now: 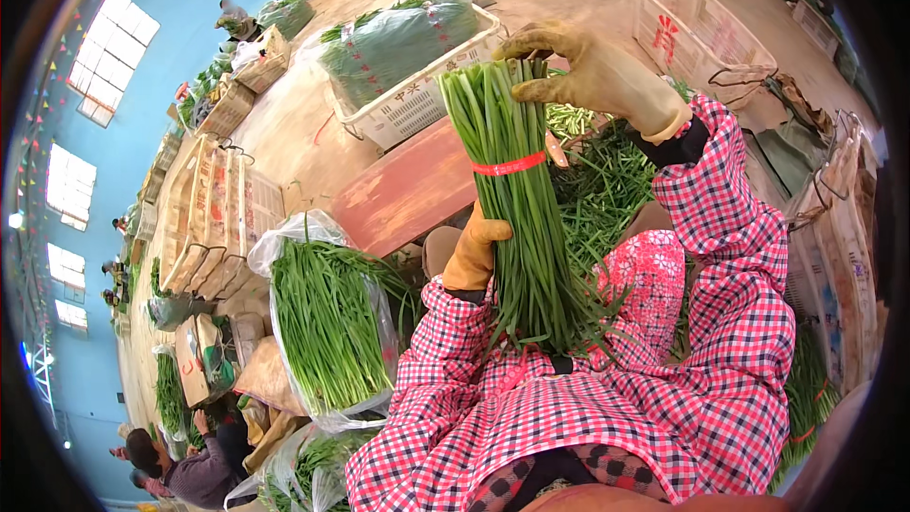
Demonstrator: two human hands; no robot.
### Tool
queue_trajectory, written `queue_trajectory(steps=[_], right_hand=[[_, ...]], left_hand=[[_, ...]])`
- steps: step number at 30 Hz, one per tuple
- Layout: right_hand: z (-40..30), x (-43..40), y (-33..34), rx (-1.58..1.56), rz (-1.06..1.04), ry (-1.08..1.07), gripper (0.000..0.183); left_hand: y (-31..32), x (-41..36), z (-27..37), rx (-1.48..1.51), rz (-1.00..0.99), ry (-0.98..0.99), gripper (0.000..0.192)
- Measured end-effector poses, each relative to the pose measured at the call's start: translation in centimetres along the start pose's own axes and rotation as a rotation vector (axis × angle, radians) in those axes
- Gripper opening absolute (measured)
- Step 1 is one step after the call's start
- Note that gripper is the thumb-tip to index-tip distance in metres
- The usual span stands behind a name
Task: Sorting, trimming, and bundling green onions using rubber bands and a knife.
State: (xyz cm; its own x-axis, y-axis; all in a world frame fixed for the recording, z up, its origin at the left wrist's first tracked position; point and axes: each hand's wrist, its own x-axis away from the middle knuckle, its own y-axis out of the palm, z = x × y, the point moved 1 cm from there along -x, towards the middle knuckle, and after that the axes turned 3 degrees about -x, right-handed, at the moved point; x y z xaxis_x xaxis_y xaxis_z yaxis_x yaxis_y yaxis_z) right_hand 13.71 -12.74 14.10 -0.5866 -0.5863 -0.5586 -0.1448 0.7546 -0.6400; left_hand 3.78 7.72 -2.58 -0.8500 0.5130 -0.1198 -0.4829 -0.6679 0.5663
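Note:
A large bundle of long green leafy stalks, probably garlic chives [522,220], stands nearly upright before me, bound by a red band [509,165]. My left hand [478,245], in an orange rubber glove, grips the bundle below the band, thumb in front. At the cut upper ends is my right hand [561,71], in a stained yellowish rubber glove, its thumb and fingers spread around the edge of the stalks; whether it presses on them I cannot tell. Behind the bundle a knife handle [557,150] shows partly beside a worn red board [409,185].
Loose green trimmings [604,192] lie below my right arm. A plastic bag of green stalks [330,323] is at the left. White crates [426,96] stand beyond the board, others [213,217] at the left. A co-worker [192,466] sits at the lower left.

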Motion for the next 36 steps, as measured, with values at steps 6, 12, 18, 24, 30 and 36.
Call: queue_trajectory(steps=[6,12,18,24,30,36], right_hand=[[1.0,0.7,-1.0,0.167,0.002,-0.054,0.042],[0.0,0.5,-1.3,0.532,-0.102,0.041,0.034],[-0.4,0.2,-0.9,0.873,-0.233,0.117,0.027],[2.3,1.1,-1.2,0.865,-0.103,0.237,0.026],[2.7,4.4,-4.9,0.0,0.19,0.435,0.026],[-0.1,4.3,-3.1,-0.188,0.079,-0.065,0.057]], left_hand=[[1.1,0.1,0.8,-0.022,0.086,-0.027,0.073],[1.8,0.1,1.2,-0.057,0.119,-0.039,0.068],[2.2,-0.3,1.3,-0.097,0.13,-0.054,0.069],[2.1,-0.8,0.9,-0.122,0.092,-0.095,0.069],[2.1,-1.2,1.0,-0.213,0.1,-0.037,0.076],[2.8,-1.3,1.6,-0.27,0.114,-0.072,0.06]])
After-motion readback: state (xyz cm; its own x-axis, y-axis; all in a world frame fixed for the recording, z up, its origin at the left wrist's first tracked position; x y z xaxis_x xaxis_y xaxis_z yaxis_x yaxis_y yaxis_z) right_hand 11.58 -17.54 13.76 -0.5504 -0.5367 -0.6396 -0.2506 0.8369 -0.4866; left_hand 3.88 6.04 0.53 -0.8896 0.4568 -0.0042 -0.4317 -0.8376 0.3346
